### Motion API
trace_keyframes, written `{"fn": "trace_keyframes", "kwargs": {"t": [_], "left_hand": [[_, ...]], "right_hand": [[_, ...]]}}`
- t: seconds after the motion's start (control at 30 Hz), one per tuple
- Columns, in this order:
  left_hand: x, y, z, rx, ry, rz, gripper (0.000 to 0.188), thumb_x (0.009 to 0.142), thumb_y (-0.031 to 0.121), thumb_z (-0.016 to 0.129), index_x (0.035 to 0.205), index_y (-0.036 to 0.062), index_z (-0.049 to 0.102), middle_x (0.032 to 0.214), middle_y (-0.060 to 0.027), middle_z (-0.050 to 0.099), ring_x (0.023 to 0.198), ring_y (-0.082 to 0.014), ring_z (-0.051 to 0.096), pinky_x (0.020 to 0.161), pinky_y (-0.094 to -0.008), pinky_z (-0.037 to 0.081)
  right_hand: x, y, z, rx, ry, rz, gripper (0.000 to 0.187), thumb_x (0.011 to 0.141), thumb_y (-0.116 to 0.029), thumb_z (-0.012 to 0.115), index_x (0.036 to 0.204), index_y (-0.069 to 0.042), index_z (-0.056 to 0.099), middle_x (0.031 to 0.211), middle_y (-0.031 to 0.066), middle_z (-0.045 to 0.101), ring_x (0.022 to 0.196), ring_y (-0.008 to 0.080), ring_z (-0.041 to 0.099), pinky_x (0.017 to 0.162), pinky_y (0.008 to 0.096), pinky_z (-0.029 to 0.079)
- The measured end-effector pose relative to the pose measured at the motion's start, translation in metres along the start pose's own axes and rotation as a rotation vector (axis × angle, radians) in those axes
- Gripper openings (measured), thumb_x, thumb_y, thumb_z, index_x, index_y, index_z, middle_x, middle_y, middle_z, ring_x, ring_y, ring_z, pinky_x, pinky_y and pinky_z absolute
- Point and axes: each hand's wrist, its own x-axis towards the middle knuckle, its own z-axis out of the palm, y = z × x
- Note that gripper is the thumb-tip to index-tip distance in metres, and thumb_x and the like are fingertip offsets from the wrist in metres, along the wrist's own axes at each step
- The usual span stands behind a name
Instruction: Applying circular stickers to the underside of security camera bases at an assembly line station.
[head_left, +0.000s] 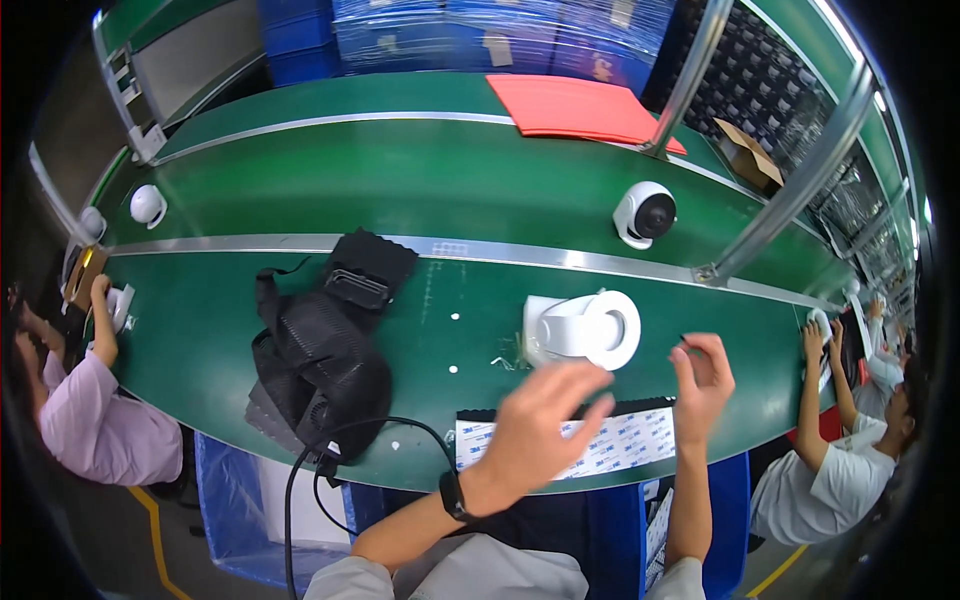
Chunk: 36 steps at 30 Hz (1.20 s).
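My left hand (540, 425) hovers over a white backing sheet with blue print (628, 445), thumb and fingers apart, with nothing visible in it. Along the sheet's far edge runs a black strip (645, 405). My right hand (705, 385) is raised at the sheet's right end, its thumb and forefinger curled together around a small dark bit too tiny to name. Just beyond my left fingertips lies a white device housing (565, 328) with a round ring-shaped face, apart from both hands.
A black bag (325, 350) with a cable lies to the left. A white camera (645, 214) with a black front and a white round device (148, 205) stand on the raised ledge. Red sheets (580, 108) lie behind. Blue bins (235, 510) sit below the table edge. People work at both sides.
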Motion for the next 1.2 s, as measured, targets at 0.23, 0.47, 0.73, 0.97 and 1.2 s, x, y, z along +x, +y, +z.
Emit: {"fn": "trace_keyframes", "kwargs": {"t": [0.23, 0.47, 0.73, 0.97, 1.2], "left_hand": [[0.062, -0.043, 0.010, 0.070, 0.101, -0.315, 0.028, 0.091, 0.015, 0.078, 0.115, 0.0016, 0.076, 0.094, -0.0098, 0.062, 0.084, -0.0269, 0.063, 0.074, -0.0382, 0.052], [0.057, -0.060, 0.016, -0.228, 0.013, -0.336, 0.022, 0.093, 0.012, 0.077, 0.111, -0.0004, 0.079, 0.087, -0.0052, 0.053, 0.074, -0.0158, 0.050, 0.065, -0.0321, 0.040], [0.056, -0.068, 0.017, -0.270, 0.019, -0.328, 0.021, 0.092, 0.011, 0.077, 0.111, 0.0016, 0.080, 0.086, -0.0036, 0.053, 0.072, -0.0134, 0.047, 0.062, -0.0310, 0.037], [0.056, -0.066, 0.016, -0.267, 0.026, -0.318, 0.021, 0.092, 0.010, 0.078, 0.110, 0.0010, 0.080, 0.086, -0.0014, 0.053, 0.073, -0.0111, 0.044, 0.062, -0.0287, 0.036], [0.056, -0.067, 0.014, -0.260, 0.024, -0.333, 0.019, 0.092, 0.008, 0.079, 0.110, 0.0006, 0.080, 0.086, 0.0007, 0.053, 0.073, -0.0087, 0.042, 0.063, -0.0260, 0.034]], "right_hand": [[0.039, -0.040, 0.065, 0.122, -0.203, 0.027, 0.023, 0.090, 0.008, 0.072, 0.113, 0.006, 0.068, 0.104, 0.0080, 0.068, 0.098, 0.0132, 0.067, 0.082, 0.0266, 0.057], [0.050, -0.032, 0.076, 0.121, -0.305, 0.145, 0.026, 0.088, 0.009, 0.072, 0.113, 0.005, 0.067, 0.101, 0.0090, 0.072, 0.093, 0.0127, 0.070, 0.080, 0.0261, 0.056], [0.054, -0.037, 0.076, 0.044, -0.374, 0.148, 0.025, 0.087, 0.012, 0.069, 0.112, 0.007, 0.066, 0.097, 0.0095, 0.071, 0.091, 0.0131, 0.071, 0.080, 0.0267, 0.055], [0.054, -0.044, 0.079, -0.062, -0.390, 0.070, 0.022, 0.089, 0.011, 0.069, 0.111, 0.007, 0.067, 0.096, 0.0095, 0.072, 0.088, 0.0139, 0.071, 0.080, 0.0279, 0.057], [0.052, -0.047, 0.084, -0.145, -0.376, -0.011, 0.019, 0.090, 0.010, 0.071, 0.108, 0.006, 0.067, 0.092, 0.0103, 0.073, 0.086, 0.0143, 0.072, 0.079, 0.0285, 0.058]]}}
